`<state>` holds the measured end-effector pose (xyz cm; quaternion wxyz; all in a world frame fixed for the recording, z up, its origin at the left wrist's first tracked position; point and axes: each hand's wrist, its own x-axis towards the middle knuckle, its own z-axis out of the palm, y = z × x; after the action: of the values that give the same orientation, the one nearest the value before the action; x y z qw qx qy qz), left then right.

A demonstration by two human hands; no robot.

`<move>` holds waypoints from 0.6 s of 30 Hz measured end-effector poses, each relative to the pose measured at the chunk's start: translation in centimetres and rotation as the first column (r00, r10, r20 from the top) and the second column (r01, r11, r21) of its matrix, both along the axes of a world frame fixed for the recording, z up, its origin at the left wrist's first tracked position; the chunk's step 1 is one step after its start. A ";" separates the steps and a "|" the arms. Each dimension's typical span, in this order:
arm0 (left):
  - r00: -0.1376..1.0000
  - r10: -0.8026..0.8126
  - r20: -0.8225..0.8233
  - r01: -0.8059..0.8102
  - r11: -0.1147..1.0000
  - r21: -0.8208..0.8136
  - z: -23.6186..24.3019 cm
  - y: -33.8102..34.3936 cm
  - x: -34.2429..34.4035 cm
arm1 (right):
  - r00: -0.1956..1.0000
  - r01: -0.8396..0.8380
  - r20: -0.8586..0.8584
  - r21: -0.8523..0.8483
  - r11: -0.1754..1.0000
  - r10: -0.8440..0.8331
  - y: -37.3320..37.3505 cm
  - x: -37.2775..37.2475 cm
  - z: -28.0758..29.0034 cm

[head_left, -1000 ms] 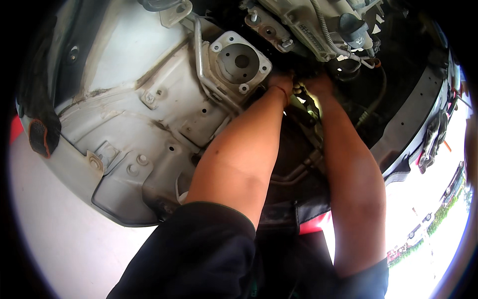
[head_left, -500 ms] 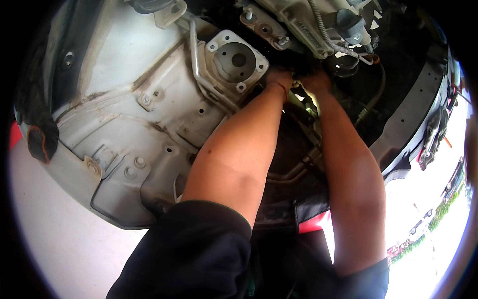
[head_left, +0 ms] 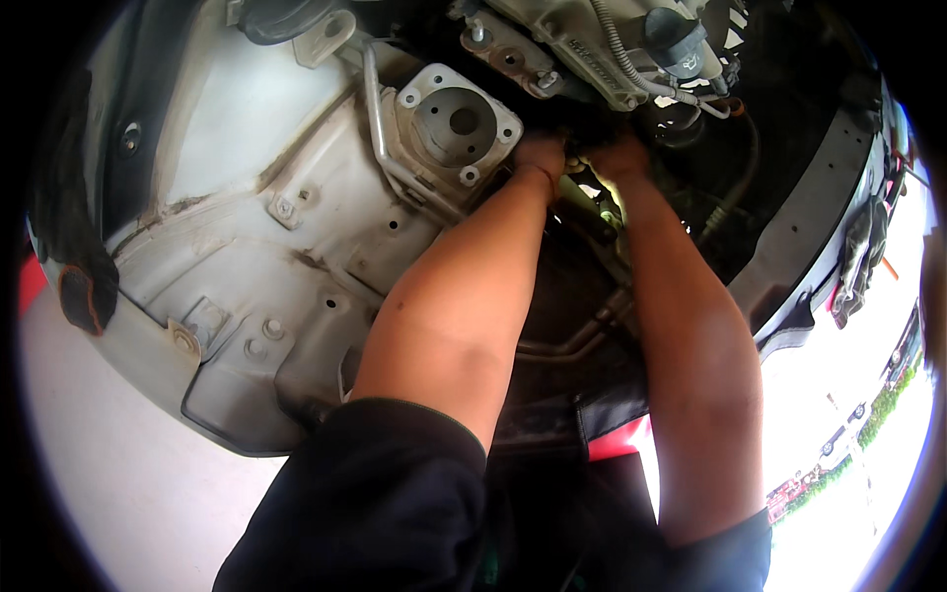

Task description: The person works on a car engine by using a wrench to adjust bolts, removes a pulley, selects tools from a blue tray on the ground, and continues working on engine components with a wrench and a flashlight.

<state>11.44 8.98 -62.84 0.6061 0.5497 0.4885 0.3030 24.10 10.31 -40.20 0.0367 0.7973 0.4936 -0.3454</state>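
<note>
From the head view, the one angle here, I see both arms stretched deep into a car's engine bay. The left hand is just beside the square metal mount with the round hole; the right hand is close by, toward the dark side. Their fingers almost meet in shadow, and I can't tell whether either is clenched, loose or gripping something. Just below and between them is a pale lit part, the nearest thing to both; whether they touch it, I can't make out.

Above hangs the engine, with its ribbed hose and black cap. Lower down, thin pipes run between the forearms.

In a gap this tight, I'd say the knack is working by feel: fingertips braced against each other, force small and even, wrists off the mount's edge, no leaning on the pipes. Keeping the glow on the fingertips should help too, since the hands block most of the sightline.
</note>
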 end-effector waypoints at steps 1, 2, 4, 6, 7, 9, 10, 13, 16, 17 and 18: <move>0.988 0.077 0.136 -0.084 0.995 0.045 -2.5 0.0 -1.3 | 0.999 -0.032 0.041 -0.021 0.999 0.033 0.7 -0.6 -2.0; 0.985 0.109 0.131 -0.116 0.992 0.050 -2.7 -0.3 -1.2 | 0.997 -0.035 0.062 -0.038 0.999 0.038 0.6 -0.4 -3.2; 0.978 0.158 0.135 -0.105 0.937 -0.333 2.0 -0.4 1.3 | 0.995 0.021 0.102 -0.061 0.998 -0.015 -0.6 1.9 -5.2; 0.945 0.307 0.114 -0.102 0.606 -0.789 12.2 0.6 2.9 | 0.995 0.066 0.083 -0.081 0.994 -0.059 -1.9 3.8 -5.8; 0.948 0.301 0.104 -0.087 0.559 -0.824 14.3 0.9 3.1 | 0.997 0.058 0.061 -0.098 0.993 -0.052 -2.1 4.4 -5.9; 0.979 0.171 0.108 -0.027 0.639 -0.769 13.4 1.1 2.6 | 0.999 0.020 0.039 -0.103 0.995 -0.016 -1.9 4.3 -6.4; 0.991 0.077 0.110 0.021 0.723 -0.691 11.5 0.8 2.3 | 0.999 0.003 0.050 -0.090 0.996 0.002 -1.8 4.1 -6.7; 0.977 -0.005 0.212 0.048 0.979 -0.198 1.2 -0.4 0.0 | 1.000 -0.009 0.016 -0.081 0.997 0.010 -0.4 1.7 -4.8; 0.983 -0.007 0.185 -0.019 0.990 0.141 -3.0 -0.4 -0.9 | 0.999 -0.036 0.040 -0.024 0.999 0.037 -0.1 0.9 -5.2; 0.987 0.000 0.163 -0.029 0.984 0.178 -2.9 -0.4 -0.6 | 0.997 -0.049 0.061 0.008 0.999 0.049 -0.2 1.3 -6.4; 0.990 0.015 0.138 -0.045 0.975 0.218 -2.6 -0.2 -0.7 | 0.995 -0.070 0.080 0.044 0.997 0.066 -0.2 1.4 -7.5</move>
<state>10.79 8.81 -65.39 0.5682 0.5845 0.4179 0.4011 25.53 10.13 -47.68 0.0491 0.7936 0.5265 -0.3008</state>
